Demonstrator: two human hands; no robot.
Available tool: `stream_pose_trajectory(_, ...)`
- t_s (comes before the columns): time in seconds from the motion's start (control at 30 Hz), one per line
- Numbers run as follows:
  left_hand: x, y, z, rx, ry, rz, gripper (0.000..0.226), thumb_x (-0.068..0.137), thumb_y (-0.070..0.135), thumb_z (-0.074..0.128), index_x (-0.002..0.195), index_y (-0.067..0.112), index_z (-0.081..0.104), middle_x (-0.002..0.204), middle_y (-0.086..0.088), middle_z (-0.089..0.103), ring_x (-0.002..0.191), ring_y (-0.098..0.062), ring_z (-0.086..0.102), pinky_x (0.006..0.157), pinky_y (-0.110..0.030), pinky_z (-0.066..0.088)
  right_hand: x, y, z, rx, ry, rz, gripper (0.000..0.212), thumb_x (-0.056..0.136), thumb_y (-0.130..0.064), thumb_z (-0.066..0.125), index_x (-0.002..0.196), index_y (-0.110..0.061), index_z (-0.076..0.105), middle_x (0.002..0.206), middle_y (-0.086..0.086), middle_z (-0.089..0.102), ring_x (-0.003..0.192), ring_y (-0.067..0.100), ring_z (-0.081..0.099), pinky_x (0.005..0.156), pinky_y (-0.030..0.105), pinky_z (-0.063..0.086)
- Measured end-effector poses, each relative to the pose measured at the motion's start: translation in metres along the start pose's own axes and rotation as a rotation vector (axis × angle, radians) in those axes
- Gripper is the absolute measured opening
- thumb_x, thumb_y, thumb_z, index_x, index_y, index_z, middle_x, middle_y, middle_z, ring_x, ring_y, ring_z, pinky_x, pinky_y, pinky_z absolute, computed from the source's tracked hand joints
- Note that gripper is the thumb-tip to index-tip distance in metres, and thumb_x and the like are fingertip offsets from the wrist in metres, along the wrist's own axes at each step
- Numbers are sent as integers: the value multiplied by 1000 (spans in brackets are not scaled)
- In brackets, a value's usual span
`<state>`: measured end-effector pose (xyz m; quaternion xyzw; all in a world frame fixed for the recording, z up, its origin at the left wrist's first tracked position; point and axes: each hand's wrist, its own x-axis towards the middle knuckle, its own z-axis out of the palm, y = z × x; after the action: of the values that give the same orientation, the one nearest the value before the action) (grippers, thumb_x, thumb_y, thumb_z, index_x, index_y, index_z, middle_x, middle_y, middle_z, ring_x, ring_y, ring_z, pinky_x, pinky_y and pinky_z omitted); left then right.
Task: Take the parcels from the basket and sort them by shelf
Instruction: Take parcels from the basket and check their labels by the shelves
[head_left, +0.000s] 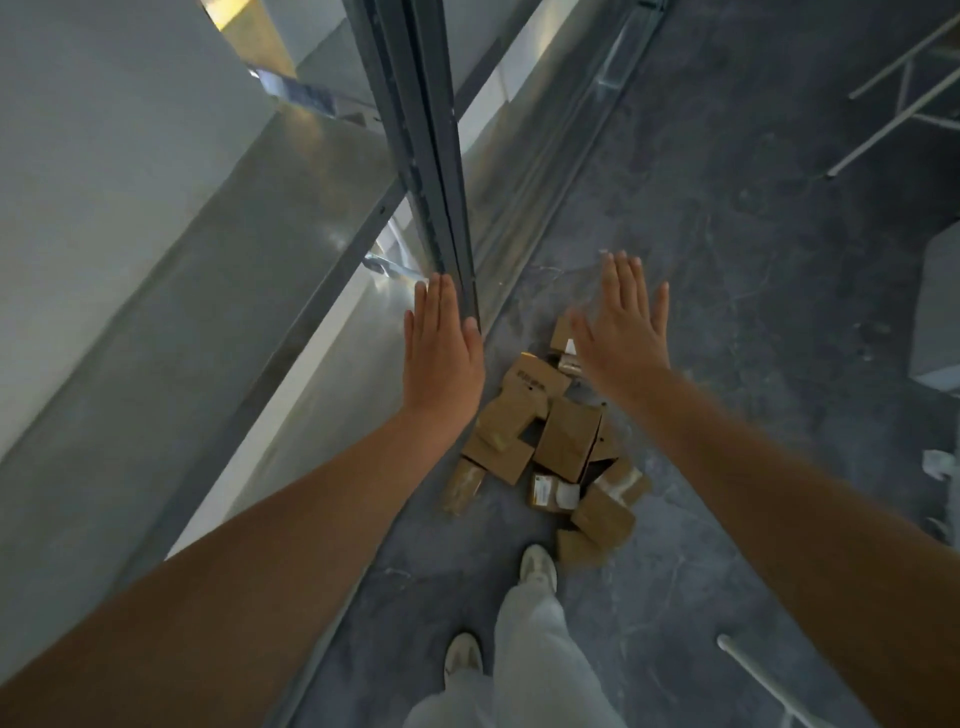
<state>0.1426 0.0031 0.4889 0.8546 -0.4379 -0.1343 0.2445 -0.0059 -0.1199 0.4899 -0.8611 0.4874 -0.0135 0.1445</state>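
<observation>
Several brown cardboard parcels (550, 441) lie in a loose heap on the grey floor, just ahead of my feet. Both my arms reach forward over them. My left hand (441, 348) is flat with straight fingers, held beside the dark upright post (441, 171) of the metal shelf. My right hand (621, 327) is spread flat above the far end of the heap, covering part of one parcel. Neither hand holds anything. No basket is in view.
A metal shelf unit (291, 218) with grey shelf boards runs along the left. My white shoes (537, 566) stand on the grey floor (727, 260) behind the heap. A white metal frame (898, 109) stands at the upper right and a grey box (935, 312) at the right edge.
</observation>
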Motion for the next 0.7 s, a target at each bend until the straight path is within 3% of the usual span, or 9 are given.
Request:
stream_pose_trajectory(0.07,13,-14,29,24,-46,-35,56,106,23,26,156,7,7,165,-7,3,152,-18,-3,124,-37,0,25,15,26,8,-30,-3,66,103,-43,17,156,-10,-4,165,6,-4,151,17,-12,120,45,-13)
stream_pose_trajectory(0.2,31,-40,79,115,-127,63,56,106,25,25,157,10,6,165,-5,2,152,-16,-6,124,-36,0,64,42,77,-54,-80,-47,65,102,-39,17,156,-8,-1,165,6,-3,151,17,-11,120,45,-13)
stream_pose_trajectory(0.4,53,-93,166,63,-163,-53,56,106,25,25,156,9,8,165,-6,5,152,-17,-2,125,-38,3,113,67,183,-81,-177,-30,62,105,-38,21,157,-10,3,165,4,0,151,16,-9,121,47,-11)
stream_pose_trajectory(0.53,59,-152,250,-58,-203,-232,55,106,24,27,156,7,12,164,-8,9,152,-19,3,124,-34,4,121,74,289,-76,-270,-23,60,105,-37,20,157,-10,6,165,3,3,151,15,-7,121,45,-11)
stream_pose_trajectory(0.63,54,-200,320,-197,-225,-453,48,105,21,32,147,-4,29,154,-22,30,144,-32,26,119,-37,22,125,81,374,-67,-350,-33,59,105,-38,20,156,-9,10,165,4,7,152,16,-2,121,46,-9)
stream_pose_trajectory(0.7,47,-226,362,-300,-254,-617,44,106,20,32,142,-5,36,148,-23,40,138,-32,37,109,-26,28,131,88,425,-44,-406,-30,58,105,-36,23,155,-8,15,164,6,13,152,19,2,122,48,-2)
